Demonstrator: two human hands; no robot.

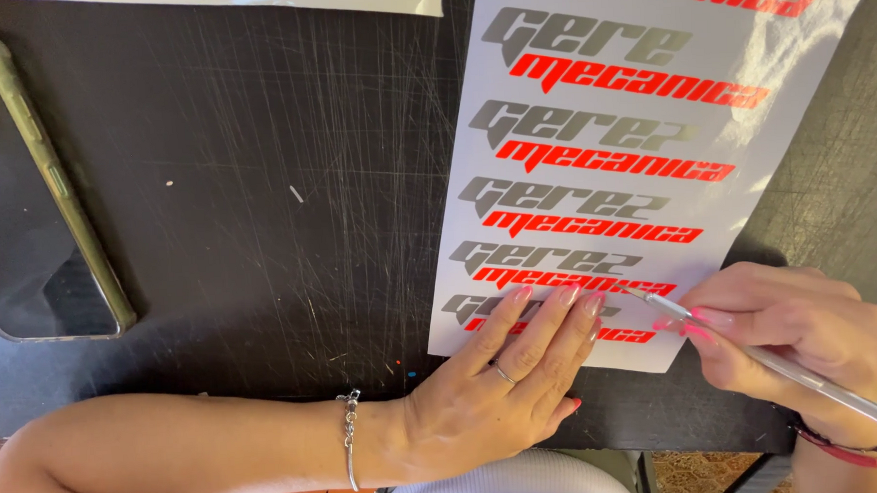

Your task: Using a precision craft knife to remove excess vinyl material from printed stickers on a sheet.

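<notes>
Sheet (pixel 640 162) under left hand (pixel 506 375) (knife (pixel 763 357) in right hand (pixel 801 336)).

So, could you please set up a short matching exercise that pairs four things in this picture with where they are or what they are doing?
Things:
1. left hand
2. right hand
3. phone
4. bracelet

Places or states:
A. lies face up at the left edge of the dark table
B. holds a thin silver craft knife, tip at the lettering
C. hangs around the left wrist
D. presses flat on the lower end of the white sticker sheet

Pairs: 1-D, 2-B, 3-A, 4-C
</notes>
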